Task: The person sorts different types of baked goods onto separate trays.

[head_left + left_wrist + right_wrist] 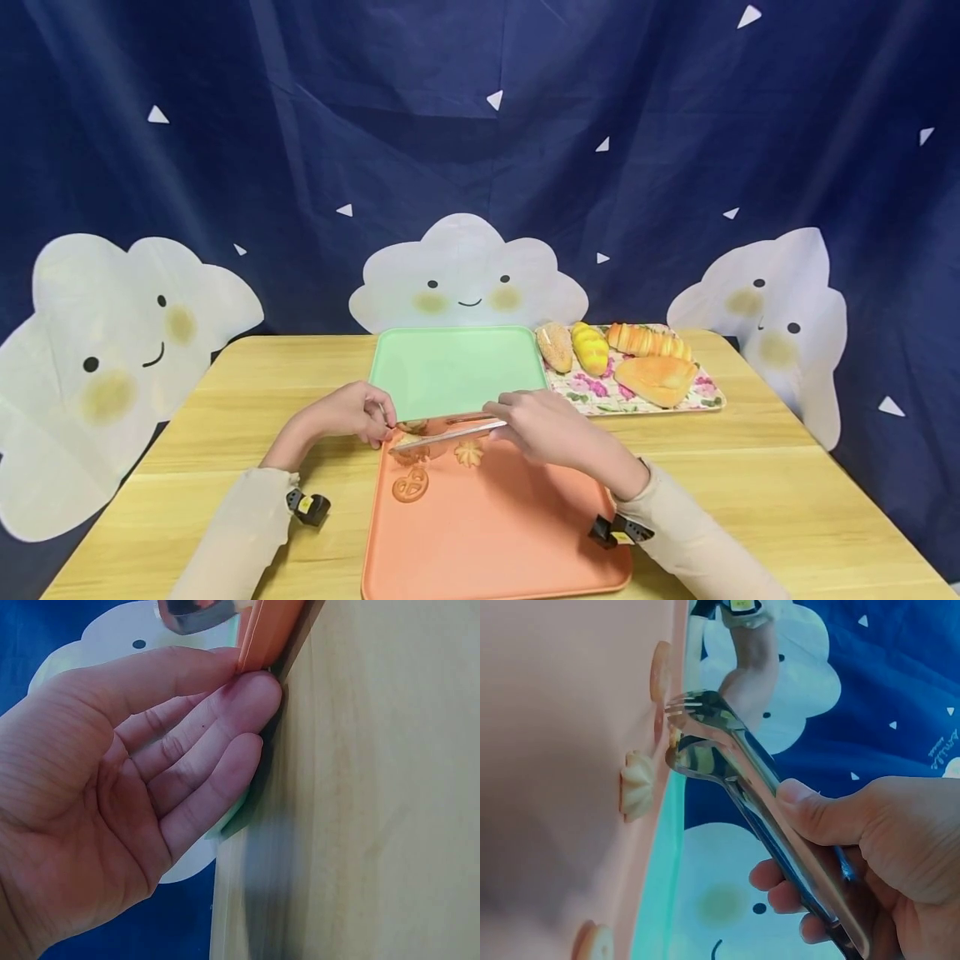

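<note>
My right hand (543, 427) grips metal serving tongs (450, 437), which reach across the far left corner of the orange tray (510, 521). In the right wrist view the tongs (769, 814) have a forked tip and a spoon-like tip, with a small yellowish bit of cookie (674, 738) between them. A pleated round cookie (468, 453) and a pretzel-shaped cookie (410, 484) lie on the tray near the tips. With thumb and fingertips my left hand (356, 412) pinches the tray's rim at that corner; in the left wrist view the tray edge (266, 634) shows between them.
Beyond the orange tray lies a mint green tray (461, 367). To its right a flowered tray (588, 387) bears a seeded bun (555, 347), a yellow bread roll (590, 348), a ridged long loaf (648, 341) and a flat golden bread (656, 379). A dark cloud-print curtain (420, 125) hangs behind the wooden table (787, 492).
</note>
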`<action>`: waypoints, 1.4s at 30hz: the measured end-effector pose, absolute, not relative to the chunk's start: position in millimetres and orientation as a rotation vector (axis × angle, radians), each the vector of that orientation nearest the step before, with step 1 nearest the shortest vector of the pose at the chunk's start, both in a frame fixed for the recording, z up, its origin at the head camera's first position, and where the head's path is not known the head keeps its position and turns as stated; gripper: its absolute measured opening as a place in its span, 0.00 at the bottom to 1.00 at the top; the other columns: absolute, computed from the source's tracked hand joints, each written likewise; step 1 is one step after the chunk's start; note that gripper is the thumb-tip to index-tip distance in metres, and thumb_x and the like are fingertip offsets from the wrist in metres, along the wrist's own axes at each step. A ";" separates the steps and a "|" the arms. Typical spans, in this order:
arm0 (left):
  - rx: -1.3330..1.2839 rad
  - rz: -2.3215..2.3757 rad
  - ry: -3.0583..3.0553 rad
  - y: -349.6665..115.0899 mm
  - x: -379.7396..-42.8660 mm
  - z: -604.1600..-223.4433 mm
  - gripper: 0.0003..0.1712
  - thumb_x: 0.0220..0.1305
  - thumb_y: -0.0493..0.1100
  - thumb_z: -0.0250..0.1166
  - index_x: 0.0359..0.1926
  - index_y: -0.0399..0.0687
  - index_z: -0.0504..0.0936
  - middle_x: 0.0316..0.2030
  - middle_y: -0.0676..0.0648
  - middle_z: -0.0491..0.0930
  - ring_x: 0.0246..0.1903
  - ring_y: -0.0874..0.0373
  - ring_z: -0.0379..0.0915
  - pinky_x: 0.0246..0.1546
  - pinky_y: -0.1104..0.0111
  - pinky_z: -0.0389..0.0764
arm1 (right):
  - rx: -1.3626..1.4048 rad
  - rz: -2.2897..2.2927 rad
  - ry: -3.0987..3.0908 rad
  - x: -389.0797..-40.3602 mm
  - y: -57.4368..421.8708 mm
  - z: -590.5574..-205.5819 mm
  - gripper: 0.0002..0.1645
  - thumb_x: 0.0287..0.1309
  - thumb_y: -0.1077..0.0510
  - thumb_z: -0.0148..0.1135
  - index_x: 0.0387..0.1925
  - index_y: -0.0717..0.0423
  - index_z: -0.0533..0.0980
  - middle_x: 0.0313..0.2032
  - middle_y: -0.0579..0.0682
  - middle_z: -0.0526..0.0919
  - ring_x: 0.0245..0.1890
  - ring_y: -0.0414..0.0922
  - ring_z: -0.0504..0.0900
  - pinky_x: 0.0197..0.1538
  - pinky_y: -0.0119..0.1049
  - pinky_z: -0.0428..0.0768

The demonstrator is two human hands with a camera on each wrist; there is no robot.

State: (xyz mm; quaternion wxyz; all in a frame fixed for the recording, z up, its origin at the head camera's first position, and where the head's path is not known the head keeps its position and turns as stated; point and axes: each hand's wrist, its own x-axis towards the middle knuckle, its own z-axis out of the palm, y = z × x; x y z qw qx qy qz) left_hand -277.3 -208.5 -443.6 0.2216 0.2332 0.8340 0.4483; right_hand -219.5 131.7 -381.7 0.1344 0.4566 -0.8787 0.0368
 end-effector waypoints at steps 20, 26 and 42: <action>0.639 1.246 2.304 -208.9 -277.1 -444.4 0.07 0.56 0.31 0.68 0.36 0.30 0.82 0.24 0.39 0.86 0.24 0.54 0.84 0.27 0.65 0.83 | 0.989 0.228 -2.365 -256.8 181.9 -364.9 0.17 0.62 0.54 0.70 0.50 0.56 0.83 0.30 0.50 0.83 0.22 0.44 0.76 0.19 0.35 0.69; 0.639 1.246 2.305 -208.7 -276.4 -443.7 0.07 0.56 0.31 0.69 0.36 0.31 0.83 0.24 0.39 0.86 0.25 0.54 0.84 0.27 0.65 0.83 | 0.862 0.230 -2.377 -270.6 197.3 -370.1 0.18 0.63 0.54 0.69 0.52 0.56 0.83 0.31 0.52 0.84 0.18 0.44 0.71 0.17 0.35 0.62; 0.640 1.247 2.304 -208.5 -276.6 -444.6 0.07 0.55 0.31 0.70 0.36 0.32 0.83 0.24 0.37 0.86 0.25 0.53 0.84 0.28 0.65 0.84 | 0.551 0.178 -2.493 -289.9 207.9 -390.7 0.18 0.61 0.57 0.71 0.49 0.63 0.83 0.28 0.60 0.82 0.14 0.48 0.70 0.16 0.41 0.67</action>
